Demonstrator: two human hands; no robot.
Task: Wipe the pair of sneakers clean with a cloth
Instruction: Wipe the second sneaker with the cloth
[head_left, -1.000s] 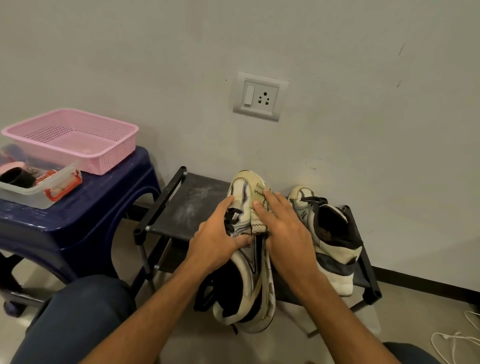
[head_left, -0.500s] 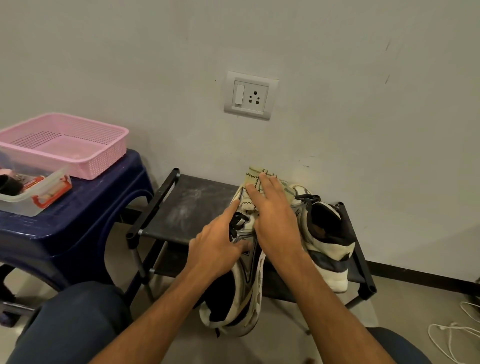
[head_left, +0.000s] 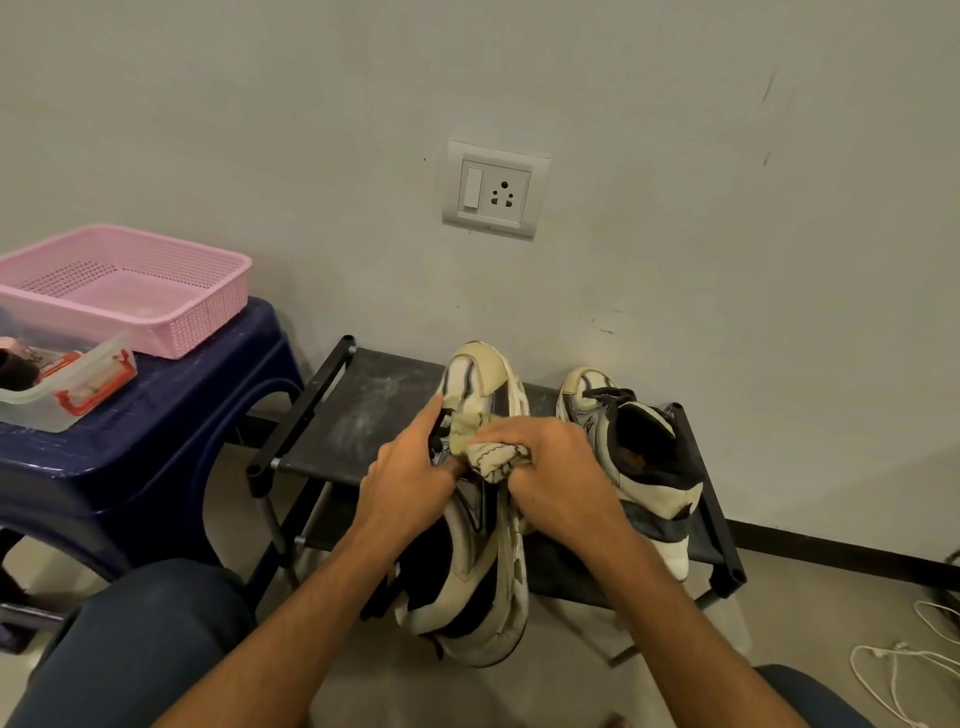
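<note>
Over the rack (head_left: 363, 410), left hand (head_left: 410, 478) steadies the sneaker (head_left: 483, 551) — stiff, light; right hand (head_left: 561, 473) grips soft bunched cloth (head_left: 493, 457).

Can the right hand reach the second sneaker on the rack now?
Probably yes: the second sneaker stands just beside the right hand, nothing between, but that hand is bunched around the cloth.

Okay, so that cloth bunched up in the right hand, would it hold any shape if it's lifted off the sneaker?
Probably not. The cloth is crumpled into soft folds under the right hand, so it looks floppy and would likely droop. It seems thin and light, and it drapes over the sneaker, so it should conform rather than slide.
</note>
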